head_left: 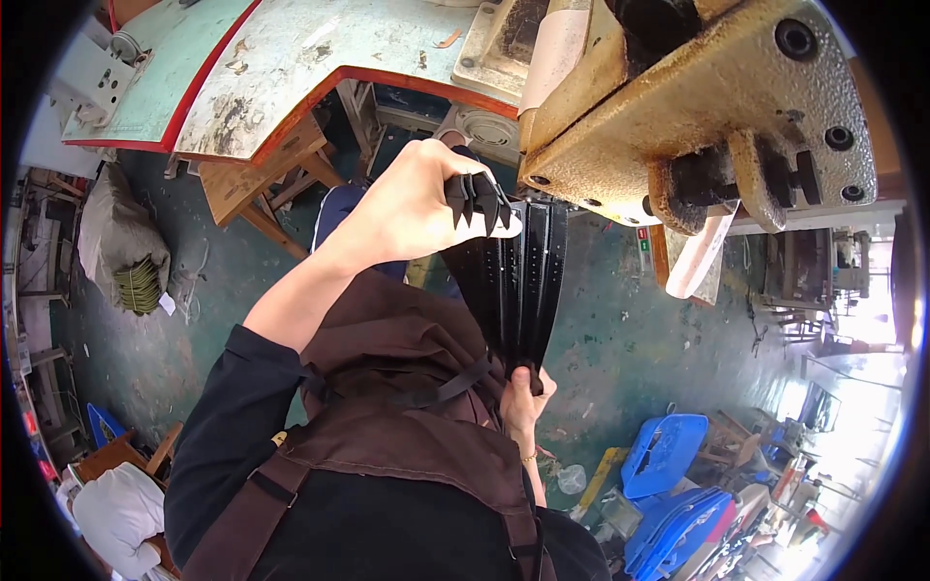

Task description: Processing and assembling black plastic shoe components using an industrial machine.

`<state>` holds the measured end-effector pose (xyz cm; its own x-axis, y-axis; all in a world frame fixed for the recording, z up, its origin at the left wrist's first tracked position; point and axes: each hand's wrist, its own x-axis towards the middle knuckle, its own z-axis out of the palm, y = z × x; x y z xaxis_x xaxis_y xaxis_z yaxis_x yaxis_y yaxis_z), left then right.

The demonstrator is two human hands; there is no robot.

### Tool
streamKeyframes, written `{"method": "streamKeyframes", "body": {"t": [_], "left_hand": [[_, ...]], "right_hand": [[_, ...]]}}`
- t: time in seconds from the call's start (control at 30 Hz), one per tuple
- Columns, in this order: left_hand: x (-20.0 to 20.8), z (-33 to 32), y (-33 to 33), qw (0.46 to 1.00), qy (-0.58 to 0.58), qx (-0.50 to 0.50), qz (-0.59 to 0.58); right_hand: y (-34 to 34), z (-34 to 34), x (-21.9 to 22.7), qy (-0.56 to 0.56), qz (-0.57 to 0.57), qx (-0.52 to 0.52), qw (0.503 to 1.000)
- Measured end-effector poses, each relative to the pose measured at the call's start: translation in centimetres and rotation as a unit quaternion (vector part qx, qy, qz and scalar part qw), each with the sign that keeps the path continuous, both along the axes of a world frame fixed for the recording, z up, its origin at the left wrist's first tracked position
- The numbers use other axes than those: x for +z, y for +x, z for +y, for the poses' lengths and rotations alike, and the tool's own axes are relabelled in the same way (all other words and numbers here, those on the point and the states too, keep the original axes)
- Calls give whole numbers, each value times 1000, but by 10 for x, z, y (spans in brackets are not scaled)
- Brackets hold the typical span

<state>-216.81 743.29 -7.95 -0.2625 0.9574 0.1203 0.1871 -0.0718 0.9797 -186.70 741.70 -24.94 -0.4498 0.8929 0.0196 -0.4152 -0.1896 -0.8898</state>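
Note:
Long glossy black strips [523, 281] with rows of small holes hang between my hands, just below the head of a worn beige machine [697, 145]. My left hand [412, 208] is closed at their upper end, beside the machine head. Black pointed bits [477, 198] show across its curled fingers; whether they are strip ends or finger covers I cannot tell. Lower down, close to my apron, my right hand [526, 395] grips the bunched lower end of the strips, its thumb on top.
A worn pale worktable [291, 68] with a red edge stands ahead, with a wooden stool [262, 179] under it. A sack [121, 218] lies on the left floor. Blue plastic bins [664, 455] stand at lower right. Behind me at lower left, a person in white [121, 518] is partly visible.

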Motion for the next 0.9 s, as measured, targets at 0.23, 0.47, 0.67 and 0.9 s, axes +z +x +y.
{"method": "streamKeyframes", "body": {"t": [0.23, 0.47, 0.67, 0.9], "left_hand": [[6, -8, -6, 1000, -23, 21, -2], [-4, -10, 4, 995, -62, 26, -79], [-15, -6, 24, 986, -71, 50, -143], [-23, -5, 26, 973, -1, 106, -207]], "right_hand": [[-5, -2, -5, 48, -153, -76, 984], [30, 66, 9, 73, -165, -152, 972], [1, 150, 114, 79, -181, -135, 971], [-18, 175, 140, 188, -239, -69, 950]]}}
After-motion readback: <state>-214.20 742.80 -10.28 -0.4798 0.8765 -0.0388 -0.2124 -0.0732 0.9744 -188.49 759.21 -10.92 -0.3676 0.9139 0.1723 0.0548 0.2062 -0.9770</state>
